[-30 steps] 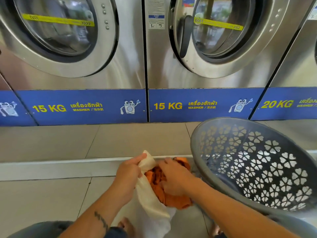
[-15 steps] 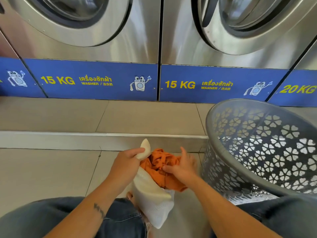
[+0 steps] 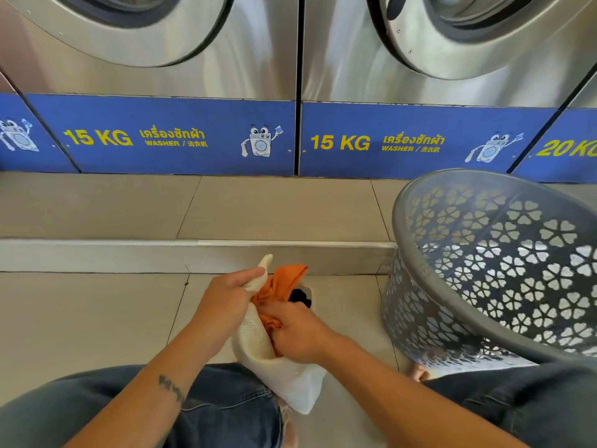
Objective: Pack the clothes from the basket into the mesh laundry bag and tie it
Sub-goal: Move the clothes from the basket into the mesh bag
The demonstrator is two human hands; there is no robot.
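Note:
A white mesh laundry bag hangs between my knees above the floor. My left hand grips the bag's rim and holds its mouth up. An orange garment sticks out of the mouth, and a bit of black cloth shows just behind it. My right hand is pushed into the mouth, closed on the orange garment. The grey plastic basket with flower-shaped holes stands tilted at my right; no clothes show inside it.
Two steel 15 KG washers with blue base panels stand ahead on a raised tiled step. A third washer marked 20 KG is at the far right. My jeans-clad knees frame the bag.
My right hand has sunk deeper into the bag with the orange garment, so less orange cloth shows. My view has tipped further down. The left hand keeps its grip.

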